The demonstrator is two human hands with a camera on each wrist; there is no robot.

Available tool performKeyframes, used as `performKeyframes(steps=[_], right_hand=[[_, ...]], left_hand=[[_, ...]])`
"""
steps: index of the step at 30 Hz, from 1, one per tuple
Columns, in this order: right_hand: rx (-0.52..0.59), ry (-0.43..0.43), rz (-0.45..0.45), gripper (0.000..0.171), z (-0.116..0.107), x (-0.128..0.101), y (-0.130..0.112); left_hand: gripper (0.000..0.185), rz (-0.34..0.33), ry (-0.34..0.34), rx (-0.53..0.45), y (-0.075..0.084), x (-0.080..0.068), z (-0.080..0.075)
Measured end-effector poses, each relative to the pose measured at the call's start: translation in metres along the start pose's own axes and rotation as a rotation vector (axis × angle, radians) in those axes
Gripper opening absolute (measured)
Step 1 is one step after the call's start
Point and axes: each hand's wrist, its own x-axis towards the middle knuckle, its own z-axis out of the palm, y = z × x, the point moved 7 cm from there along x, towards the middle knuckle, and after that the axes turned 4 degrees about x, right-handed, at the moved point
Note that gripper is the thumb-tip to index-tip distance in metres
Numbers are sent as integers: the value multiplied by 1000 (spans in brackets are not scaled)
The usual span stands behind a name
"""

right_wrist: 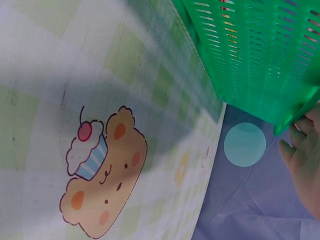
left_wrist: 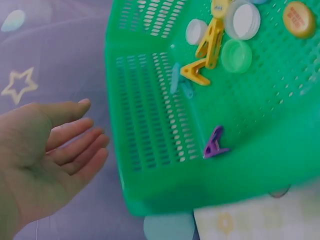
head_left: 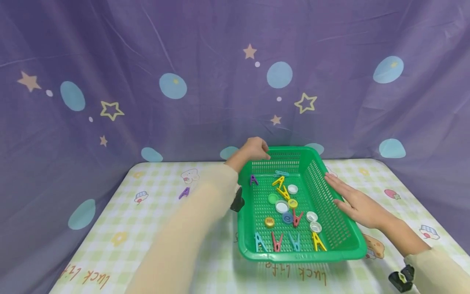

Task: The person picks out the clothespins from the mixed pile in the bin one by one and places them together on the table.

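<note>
We see neither hand gripping anything. The left hand sits at the far left corner of the green basket, near the middle of the head view; in the left wrist view its fingers are relaxed and slightly bent, palm up, just beside the basket's outer wall and not touching it. The right hand lies flat with straight fingers against the basket's right rim, at the centre right of the head view.

The basket stands on a table covered with a checked cloth, in the lower middle of the frame. Inside we count coloured clothes pegs and bottle caps: a purple peg at the upper left of the floor, yellow pegs in the middle, a green cap, white caps, a gold cap, and a row of blue, red and yellow pegs along the near edge.

Another purple peg lies on the cloth, left of the basket. Behind hangs a purple curtain with stars and blue dots.
</note>
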Motion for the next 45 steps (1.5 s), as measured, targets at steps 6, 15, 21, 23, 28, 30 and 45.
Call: performKeyframes(steps=[6,15,21,23,28,30,45], right_hand=[[9,-8,32,63,3,-2,3],[4,-4,15,63,3,0,3],[-1,-14,38,63,7,-1,5],[-1,-18,45,64,7,-1,6],[0,-27,46,64,4,1,6],[6,-27,43,64,3,2,6],[16,-12,19,64,2,2,4]], left_hand=[[29,33,-59,130,19,23,32],[37,65,-153,209,34,29,75],[34,100,-211,283,40,25,105],[33,94,-217,277,41,24,110],[32,102,-228,343,45,24,118],[29,112,-230,380,46,24,120],[12,159,-255,520,46,12,126]])
